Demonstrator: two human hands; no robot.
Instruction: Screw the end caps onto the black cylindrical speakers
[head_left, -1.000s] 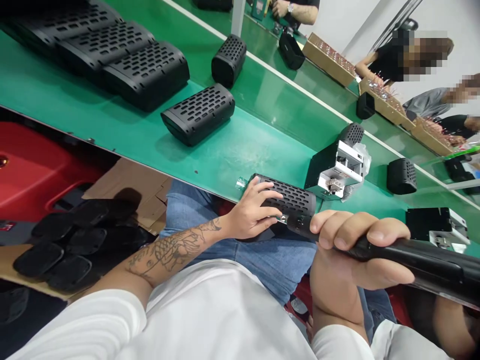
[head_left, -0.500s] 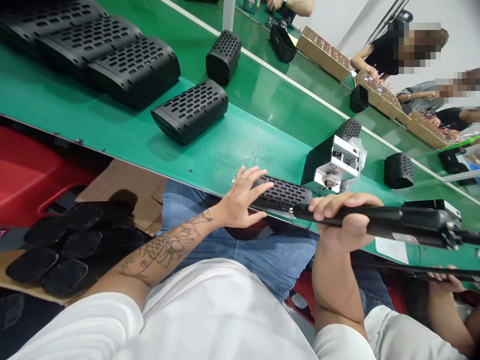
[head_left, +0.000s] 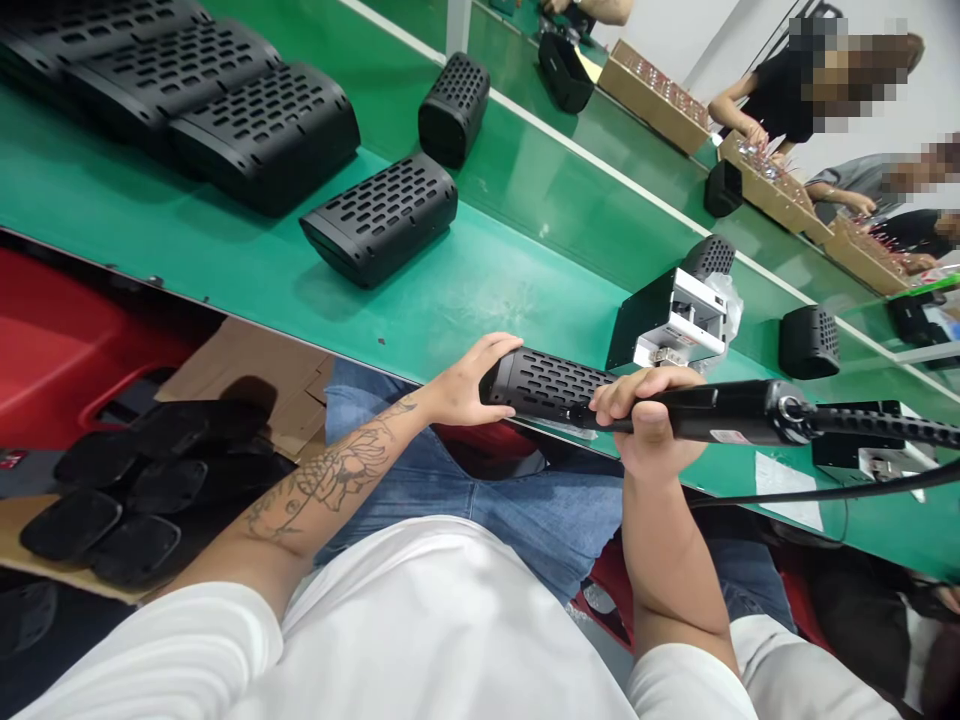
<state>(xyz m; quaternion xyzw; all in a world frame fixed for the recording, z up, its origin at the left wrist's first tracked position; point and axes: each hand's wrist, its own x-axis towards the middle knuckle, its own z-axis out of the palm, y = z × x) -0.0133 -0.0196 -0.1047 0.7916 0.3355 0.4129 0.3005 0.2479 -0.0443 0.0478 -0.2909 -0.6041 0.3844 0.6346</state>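
Observation:
A black housing with rows of slots (head_left: 556, 380) lies near the front edge of the bench. My left hand (head_left: 471, 386) grips its left end, thumb on the near side and fingers over the far side. In my right hand (head_left: 651, 415) is a black electric screwdriver (head_left: 739, 412), held almost level with its cord trailing to the right. Its tip meets the near long side of the housing or sits just by it; the exact contact is too small to make out. The housing's right end is partly hidden behind my right fingers.
A black-and-silver screw feeder (head_left: 671, 320) stands just behind the housing. Another black slotted housing (head_left: 382, 220) lies to the left, with several more (head_left: 262, 130) beyond it. Black end covers (head_left: 71, 525) fill a carton at lower left. People work across the bench.
My left hand has gone from spread fingers above the housing's left end to gripping it. The screwdriver has moved left, its tip now at the housing's near side.

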